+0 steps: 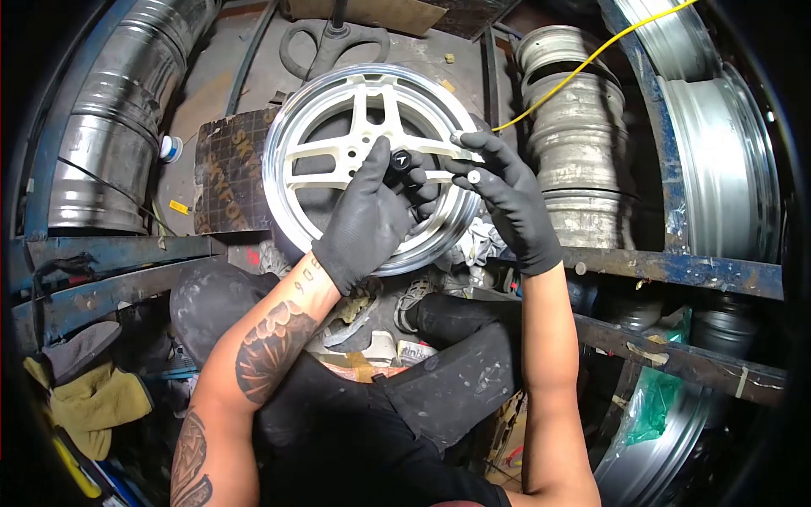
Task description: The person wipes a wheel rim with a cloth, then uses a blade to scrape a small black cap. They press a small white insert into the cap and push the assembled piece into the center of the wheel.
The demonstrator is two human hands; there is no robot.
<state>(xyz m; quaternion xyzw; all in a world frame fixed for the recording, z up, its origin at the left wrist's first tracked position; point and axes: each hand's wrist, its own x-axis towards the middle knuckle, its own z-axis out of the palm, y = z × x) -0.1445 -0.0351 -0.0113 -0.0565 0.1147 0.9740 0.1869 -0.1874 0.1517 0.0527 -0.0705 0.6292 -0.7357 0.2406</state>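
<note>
One small black cylinder (400, 160) sat in the curled fingers of the left hand (367, 211), held above the white-spoked wheel (325, 150). That wheel lay spokes up at the middle of the scene, in front of the person's knees. Across its right edge, the right hand (517, 198) had its thumb and fingers bent to a narrow gap; whether they held the small white spot there, I could not tell. Stacked rims (579, 152) stood to the right, a printed box (224, 173) left, and yellowish gloves (101, 407) lay near left.
</note>
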